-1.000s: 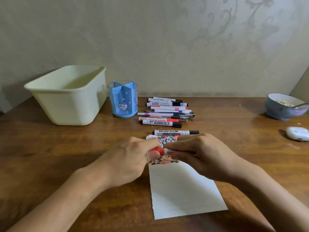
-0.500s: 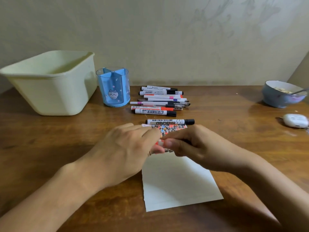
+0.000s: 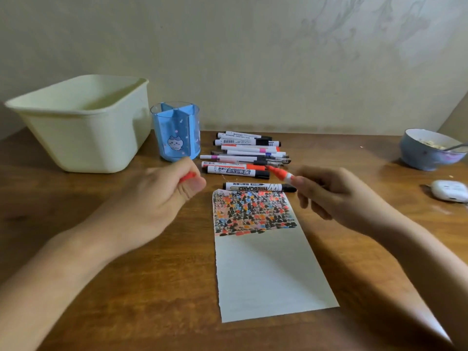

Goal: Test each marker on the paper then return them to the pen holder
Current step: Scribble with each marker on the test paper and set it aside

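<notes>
1 pen holder (image 3: pixel 175 133), bowl (image 3: pixel 428 153) holding food

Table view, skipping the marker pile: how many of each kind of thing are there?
Bin: 1
Pen holder: 1
Bowl: 1
Spoon: 1
Paper: 1
White case: 1
Cap: 1
Markers: 2 (held marker, lone marker)
Total: 9
</notes>
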{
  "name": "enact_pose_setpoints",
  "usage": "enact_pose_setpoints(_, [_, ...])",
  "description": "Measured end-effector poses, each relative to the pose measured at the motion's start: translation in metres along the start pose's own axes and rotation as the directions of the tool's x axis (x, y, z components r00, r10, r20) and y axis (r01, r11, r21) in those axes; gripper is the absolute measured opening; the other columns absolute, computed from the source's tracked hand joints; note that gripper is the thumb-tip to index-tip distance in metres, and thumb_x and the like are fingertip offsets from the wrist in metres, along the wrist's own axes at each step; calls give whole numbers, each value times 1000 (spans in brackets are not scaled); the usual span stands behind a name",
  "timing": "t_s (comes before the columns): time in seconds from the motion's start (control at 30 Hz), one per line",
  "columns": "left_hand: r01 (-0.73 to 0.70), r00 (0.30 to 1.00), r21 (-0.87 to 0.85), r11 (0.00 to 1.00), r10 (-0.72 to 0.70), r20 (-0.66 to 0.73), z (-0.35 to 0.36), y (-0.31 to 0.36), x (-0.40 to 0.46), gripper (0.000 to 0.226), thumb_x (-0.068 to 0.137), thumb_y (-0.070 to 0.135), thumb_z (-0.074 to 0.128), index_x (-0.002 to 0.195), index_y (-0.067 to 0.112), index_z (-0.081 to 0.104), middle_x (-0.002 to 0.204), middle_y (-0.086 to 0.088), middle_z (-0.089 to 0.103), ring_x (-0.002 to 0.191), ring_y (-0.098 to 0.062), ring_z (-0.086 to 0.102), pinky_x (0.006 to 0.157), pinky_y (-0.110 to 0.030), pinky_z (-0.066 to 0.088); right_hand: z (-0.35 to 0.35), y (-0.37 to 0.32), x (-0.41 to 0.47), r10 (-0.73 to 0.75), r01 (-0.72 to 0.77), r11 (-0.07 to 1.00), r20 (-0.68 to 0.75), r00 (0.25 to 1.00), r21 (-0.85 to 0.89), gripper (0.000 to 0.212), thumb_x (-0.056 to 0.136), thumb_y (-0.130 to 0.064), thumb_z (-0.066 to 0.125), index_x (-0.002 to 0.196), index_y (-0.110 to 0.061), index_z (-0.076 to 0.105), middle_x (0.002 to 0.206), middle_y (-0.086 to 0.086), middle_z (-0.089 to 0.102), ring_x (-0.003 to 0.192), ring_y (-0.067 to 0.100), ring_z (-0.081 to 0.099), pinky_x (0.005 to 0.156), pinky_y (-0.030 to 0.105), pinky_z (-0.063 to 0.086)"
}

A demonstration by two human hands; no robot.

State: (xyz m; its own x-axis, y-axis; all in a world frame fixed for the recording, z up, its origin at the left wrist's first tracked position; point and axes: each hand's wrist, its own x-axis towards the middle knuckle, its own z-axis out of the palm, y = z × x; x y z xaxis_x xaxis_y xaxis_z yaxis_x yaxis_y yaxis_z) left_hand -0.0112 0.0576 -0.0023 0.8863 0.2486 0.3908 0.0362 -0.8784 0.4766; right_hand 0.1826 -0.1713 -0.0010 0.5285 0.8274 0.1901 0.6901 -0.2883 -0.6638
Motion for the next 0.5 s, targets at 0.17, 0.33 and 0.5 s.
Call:
enact_pose_setpoints(0.17, [-10,969,208,978,-42,245,21,0,-5,45,77,79,38,95,38,31,95,22,45,89,7,46,72,-21,40,5,-4,1,147,-107,838,-33,989,535,25,103,-18,50,125,-28,52,100,13,72,60,29,66,55,33,54])
enact_pose_setpoints(0.33, [-98,944,220,971,20,331,29,-8,-7,62,70,87,49,105,41,25,111,25,29,107,0,34,89,-24,39,14,-6,2,112,-139,483,97,989,864,29,95,-22,58,121,-21,69,104,10,68,71,22,68,64,29,59])
enact_pose_setpoints(0.5, [-18,877,157,987,-60,477,33,-8,-10,61,65,91,49,106,59,18,133,29,24,125,3,25,105,-31,37,31,-5,2,145,-173,600,107,984,781,26,88,-27,68,105,-8,63,74,2,57,59,15,53,52,22,50])
